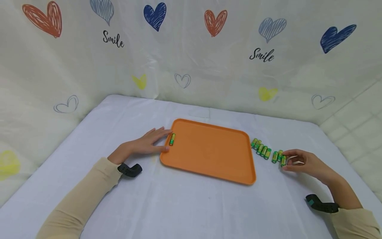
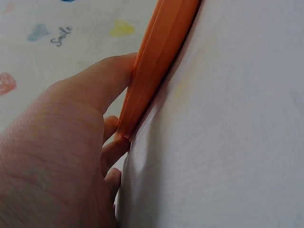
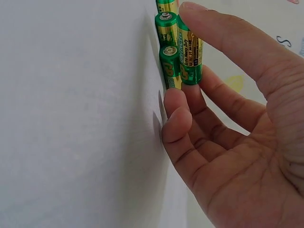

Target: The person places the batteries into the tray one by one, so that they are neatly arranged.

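Note:
An orange tray [image 1: 209, 151] lies on the white-covered table with one green-and-gold battery [image 1: 172, 139] near its left rim. My left hand [image 1: 148, 142] touches that left edge, fingers spread and thumb apart. The left wrist view has the thumb against the tray's side [image 2: 159, 61]; the other fingertips are partly hidden. Right of the tray, my right hand [image 1: 307, 163] pinches a battery [image 3: 191, 54] between thumb and fingers, just beside others of its kind. Close to it stand a battery [image 3: 168, 61] and another battery [image 1: 274, 157].
Several more batteries [image 1: 264, 151] form a slanting row by the tray's right edge. White cloth [image 1: 191, 205] covers the table. Behind it hangs a pale sheet [image 1: 191, 53] printed with hearts. Each wrist wears a black band [image 1: 130, 170].

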